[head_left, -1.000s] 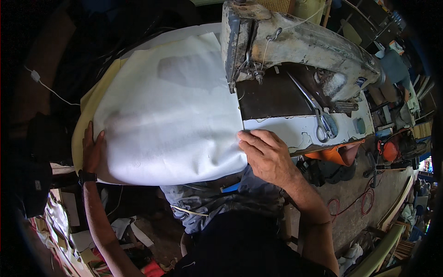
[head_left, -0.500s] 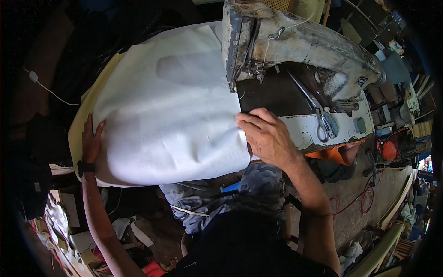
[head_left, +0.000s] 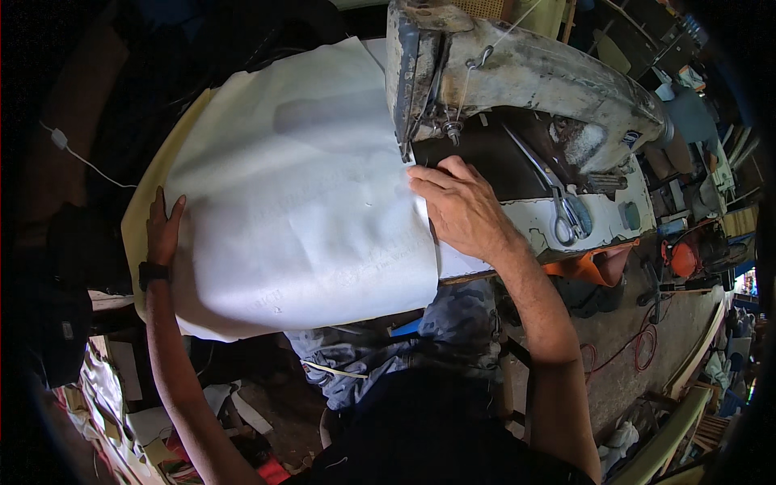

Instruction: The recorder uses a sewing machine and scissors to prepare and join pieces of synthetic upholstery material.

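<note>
- Left hand (head_left: 164,229): open, flat against the far left edge of the large white padded sheet (head_left: 299,194).
- Sheet: spread across the table, its right edge under the worn grey sewing machine (head_left: 517,81).
- Right hand (head_left: 459,206): open, palm down, pressing the sheet's right edge beside the needle.
- Metal scissors (head_left: 566,218): on the machine bed, right of that hand.

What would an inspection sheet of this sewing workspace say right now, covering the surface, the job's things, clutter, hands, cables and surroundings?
Surface: worn sewing machine bed, white, chipped, partly covered by cloth.
Job's things: large white sheet with a yellow layer under it, spread left of the old sewing machine, its edge by the needle area.
Clutter: scissors lying on the bed.
Hands: left hand flat on the sheet's far left edge; right hand pressing the sheet's edge beside the needle.
Cables: white cord at left; red cable coiled on the floor.
Surroundings: crowded workshop floor, scraps lower left.
</note>
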Tool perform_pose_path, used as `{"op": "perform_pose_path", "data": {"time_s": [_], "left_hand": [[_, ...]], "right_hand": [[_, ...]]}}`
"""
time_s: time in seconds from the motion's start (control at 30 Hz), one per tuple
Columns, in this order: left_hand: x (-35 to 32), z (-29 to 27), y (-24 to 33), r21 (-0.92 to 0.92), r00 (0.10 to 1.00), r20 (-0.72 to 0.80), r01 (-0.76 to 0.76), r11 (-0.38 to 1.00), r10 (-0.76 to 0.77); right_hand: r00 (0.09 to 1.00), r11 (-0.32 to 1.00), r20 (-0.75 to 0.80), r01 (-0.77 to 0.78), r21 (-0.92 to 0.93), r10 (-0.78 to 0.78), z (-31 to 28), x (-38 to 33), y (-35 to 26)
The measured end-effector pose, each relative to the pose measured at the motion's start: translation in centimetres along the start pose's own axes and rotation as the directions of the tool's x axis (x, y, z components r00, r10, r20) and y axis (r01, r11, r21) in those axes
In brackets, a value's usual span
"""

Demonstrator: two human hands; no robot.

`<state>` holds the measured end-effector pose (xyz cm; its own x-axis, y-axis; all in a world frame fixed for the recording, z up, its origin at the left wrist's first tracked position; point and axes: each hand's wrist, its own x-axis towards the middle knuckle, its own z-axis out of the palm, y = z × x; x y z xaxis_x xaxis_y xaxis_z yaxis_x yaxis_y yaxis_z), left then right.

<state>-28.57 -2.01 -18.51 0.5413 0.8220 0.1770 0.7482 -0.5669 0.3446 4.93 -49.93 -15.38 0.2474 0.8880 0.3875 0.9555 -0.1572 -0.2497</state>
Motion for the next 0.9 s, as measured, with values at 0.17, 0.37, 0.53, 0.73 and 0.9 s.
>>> {"op": "perform_pose_path", "data": {"time_s": [0.17,0.37,0.53,0.73,0.9], "left_hand": [[1.9,2.1,-1.8,-0.116,0.992,-0.109,-0.070,0.991,0.057],[0.7,-0.3,3.5,0.468,0.941,-0.262,-0.070,0.881,0.214],[-12.0,1.9,18.7,0.150,0.576,-0.346,-0.745,0.650,0.741],[-26.5,5.7,26.7,-0.170,0.466,-0.203,-0.883,0.438,0.861],[-27.2,6.4,28.5,-0.226,0.432,-0.228,-0.895,0.384,0.872]], "right_hand": [[1.000,0.999,0.026,0.003,-0.042,-0.002,0.7,0.2,0.7],[0.999,1.000,-0.026,0.022,-0.020,-0.022,1.1,-0.6,1.4],[0.999,0.999,-0.046,0.026,0.033,-0.024,0.0,-6.4,-1.4],[0.859,0.887,-0.411,-0.099,0.450,0.304,1.3,-14.1,-8.8],[0.723,0.558,-0.161,-0.351,0.753,0.672,4.6,-15.6,-9.9]]}}
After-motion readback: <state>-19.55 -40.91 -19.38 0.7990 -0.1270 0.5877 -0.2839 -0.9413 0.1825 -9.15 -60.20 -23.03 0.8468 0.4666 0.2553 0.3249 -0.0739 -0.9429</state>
